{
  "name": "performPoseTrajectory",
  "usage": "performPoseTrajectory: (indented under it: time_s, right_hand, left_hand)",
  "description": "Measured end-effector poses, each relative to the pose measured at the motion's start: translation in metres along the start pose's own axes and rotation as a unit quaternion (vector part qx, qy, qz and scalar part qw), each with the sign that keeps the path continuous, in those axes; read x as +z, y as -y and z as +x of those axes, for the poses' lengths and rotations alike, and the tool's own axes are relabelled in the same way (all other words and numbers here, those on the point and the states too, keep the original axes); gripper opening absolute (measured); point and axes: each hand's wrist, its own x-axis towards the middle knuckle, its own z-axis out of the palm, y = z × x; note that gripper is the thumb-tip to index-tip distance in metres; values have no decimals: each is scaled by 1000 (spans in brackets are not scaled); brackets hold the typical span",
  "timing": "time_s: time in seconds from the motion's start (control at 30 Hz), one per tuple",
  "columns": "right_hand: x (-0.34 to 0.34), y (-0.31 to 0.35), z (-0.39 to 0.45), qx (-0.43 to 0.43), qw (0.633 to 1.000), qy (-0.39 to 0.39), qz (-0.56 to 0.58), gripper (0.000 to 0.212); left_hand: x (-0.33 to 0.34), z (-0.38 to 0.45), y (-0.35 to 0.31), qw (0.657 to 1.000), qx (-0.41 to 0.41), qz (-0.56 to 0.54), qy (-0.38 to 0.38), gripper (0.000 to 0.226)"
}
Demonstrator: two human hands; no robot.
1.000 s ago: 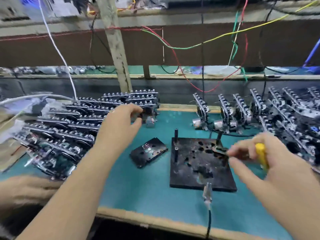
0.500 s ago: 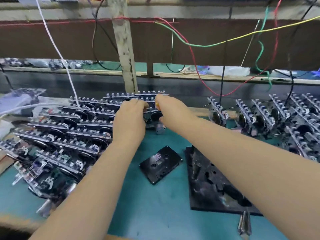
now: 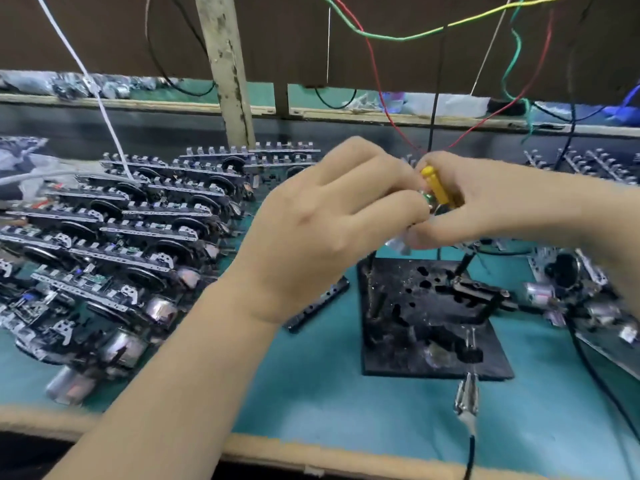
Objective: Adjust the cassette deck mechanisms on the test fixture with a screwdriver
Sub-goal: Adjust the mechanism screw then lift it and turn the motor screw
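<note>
- Your left hand (image 3: 332, 216) is raised above the desk (image 3: 311, 403), fingers curled around a small part that it almost wholly hides; only a bit of silver metal shows below your fingers, so I cannot tell for sure what it is.
- Your right hand (image 3: 491, 199) meets the left, fingertip to fingertip, and grips the yellow-handled screwdriver (image 3: 437, 188); the handle stands up between your thumb and fingers, its tip hidden.
- Both hands hover above the far edge of the black test fixture (image 3: 426, 323), not touching it.
- The fixture lies flat on the teal desk mat, with upright pins at its far corners and holes across its plate; no mechanism sits on it.
- A black cassette (image 3: 322, 299) lies just left of the fixture, mostly hidden behind your left wrist.
- Rows of cassette deck mechanisms (image 3: 131, 216) are stacked on the left of the desk, with more mechanisms (image 3: 571, 289) on the right.
- A metal clip on a black cable (image 3: 467, 398) lies at the fixture's near edge.
- Red, green and yellow wires (image 3: 398, 36) hang overhead.
</note>
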Motion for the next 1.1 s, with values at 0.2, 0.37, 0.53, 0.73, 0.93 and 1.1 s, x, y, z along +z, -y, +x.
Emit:
performPoseTrajectory:
  time_s: [0.2, 0.37, 0.53, 0.73, 0.93, 1.1]
  right_hand:
    - [10, -30, -40, -31, 993, -54, -103, 51]
    - [32, -55, -43, -50, 983, -38, -171, 57]
    - [37, -65, -39, -64, 984, -78, -149, 61]
    - [38, -65, -31, -55, 982, -54, -171, 62]
    - [24, -64, -36, -36, 985, 0, -167, 68]
    - [-1, -72, -44, -8, 981, 34, -189, 69]
  left_hand:
    - [-1, -9, -2, 921, -238, -181, 251, 96]
    - [19, -33, 2, 836, -331, -216, 382, 110]
    - [23, -32, 7, 835, -357, -233, 347, 104]
    - [28, -31, 12, 817, -378, -215, 378, 101]
    - [30, -31, 17, 804, -389, -223, 391, 93]
    - [30, -32, 16, 797, -399, -236, 388, 87]
